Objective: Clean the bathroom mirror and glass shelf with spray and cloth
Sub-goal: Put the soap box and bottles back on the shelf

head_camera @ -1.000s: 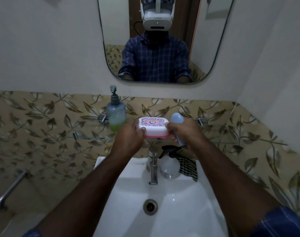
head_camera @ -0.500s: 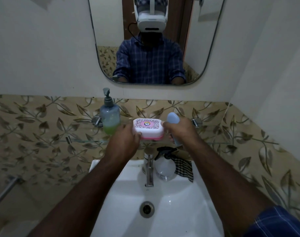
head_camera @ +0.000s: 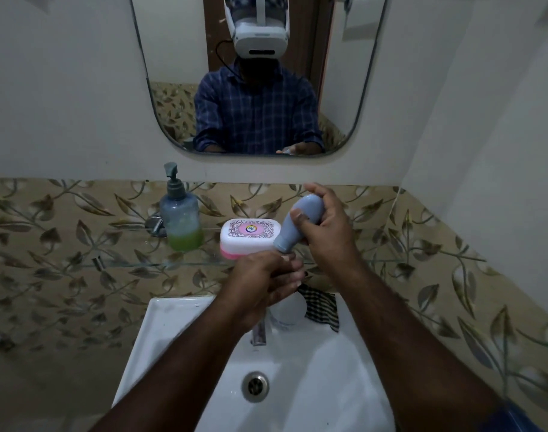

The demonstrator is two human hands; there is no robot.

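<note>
Above the white basin (head_camera: 179, 332), toward the right end of the glass shelf (head_camera: 126, 264), a person's right hand (head_camera: 325, 232) grips a grey bottle (head_camera: 300, 224), tilted with its narrow end down and its rounded end up. Fingers curl round the upper body while the thumb presses across its front. Just below, the left hand (head_camera: 263, 282) is curled under the bottle's lower tip, apparently touching it; what those fingers hold, if anything, cannot be told.

Judging by the task, the shelf is being cleared before wiping. Doing that well means lifting the bottle straight off the glass, keeping it away from the pink-and-white soap box (head_camera: 250, 236) touching its left side, and setting it down somewhere steady. Left of the box, the green soap dispenser (head_camera: 180, 218) stands upright near the shelf's middle.

Cleaning gear waits untouched: a checked cloth (head_camera: 321, 307) lies on the basin's back rim right of the tap (head_camera: 259, 333), partly hidden under the left hand, beside a pale rounded bottle, likely the sprayer. On the wall above hangs the mirror (head_camera: 172, 73).
</note>
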